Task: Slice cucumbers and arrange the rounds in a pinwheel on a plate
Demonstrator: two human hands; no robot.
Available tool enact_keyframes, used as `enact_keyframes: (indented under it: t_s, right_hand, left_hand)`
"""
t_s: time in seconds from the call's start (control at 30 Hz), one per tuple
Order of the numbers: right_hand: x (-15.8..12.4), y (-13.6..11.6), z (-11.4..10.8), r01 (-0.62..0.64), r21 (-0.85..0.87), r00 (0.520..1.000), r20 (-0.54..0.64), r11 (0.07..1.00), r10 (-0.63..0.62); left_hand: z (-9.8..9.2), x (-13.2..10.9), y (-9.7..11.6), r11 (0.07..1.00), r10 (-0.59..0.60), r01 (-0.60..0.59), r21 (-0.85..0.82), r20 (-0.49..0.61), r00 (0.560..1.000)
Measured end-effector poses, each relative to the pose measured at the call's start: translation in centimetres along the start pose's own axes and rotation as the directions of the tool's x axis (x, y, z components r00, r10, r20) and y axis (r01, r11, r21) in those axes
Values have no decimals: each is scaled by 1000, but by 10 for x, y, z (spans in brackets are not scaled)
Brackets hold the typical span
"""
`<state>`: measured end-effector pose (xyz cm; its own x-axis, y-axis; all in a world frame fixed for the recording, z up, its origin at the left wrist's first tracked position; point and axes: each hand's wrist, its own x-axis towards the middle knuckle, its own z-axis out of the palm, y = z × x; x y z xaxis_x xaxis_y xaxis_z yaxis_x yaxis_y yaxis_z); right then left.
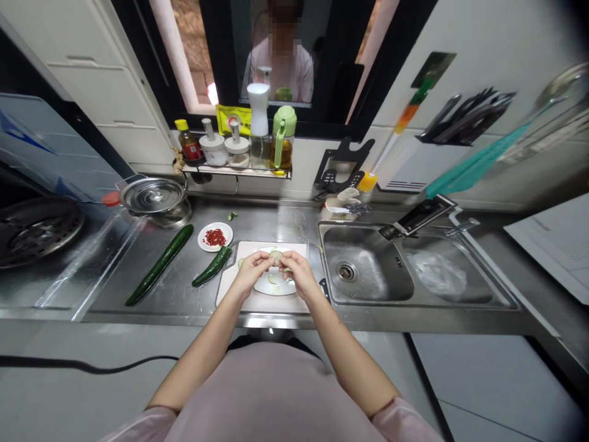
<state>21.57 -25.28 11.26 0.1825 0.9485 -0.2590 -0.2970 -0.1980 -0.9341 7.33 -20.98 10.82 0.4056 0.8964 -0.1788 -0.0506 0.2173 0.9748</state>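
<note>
A thin cucumber slice (276,257) is pinched between my left hand (251,271) and my right hand (298,270), both with fingers closed at its edges. Just below them is a white oval plate (281,288) with a few cucumber slices on it. It rests on a pale cutting board (226,291). A knife's black handle (324,288) shows at the board's right edge; its blade is mostly hidden. To the left lie a cut piece of cucumber (211,267) and a long whole cucumber (160,265).
A small white plate (201,239) holds chopped red pieces. A lidded steel pot (156,199) stands at the back left. The sink (368,264) is on the right, with a plastic bag (439,273) in its second basin. Above is a seasoning rack (271,174).
</note>
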Motion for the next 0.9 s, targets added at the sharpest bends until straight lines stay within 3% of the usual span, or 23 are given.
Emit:
enact_keyframes:
  t_s: [0.17,0.53,0.77,0.9]
  right_hand:
    - [-2,-10,0,103,-170,993,72,980,-92]
    - [0,-14,-2,248,-304,967,128,920,-219]
    - [3,-20,-2,210,-301,973,154,930,-170]
    - [5,-21,0,114,-236,987,138,965,-82]
  left_hand:
    - [-3,-3,9,993,65,-72,95,78,995]
    - [-3,-5,20,951,202,-211,226,61,978]
    - [-3,-3,24,910,245,-246,333,48,968]
    - [-4,-4,26,851,314,-320,415,85,946]
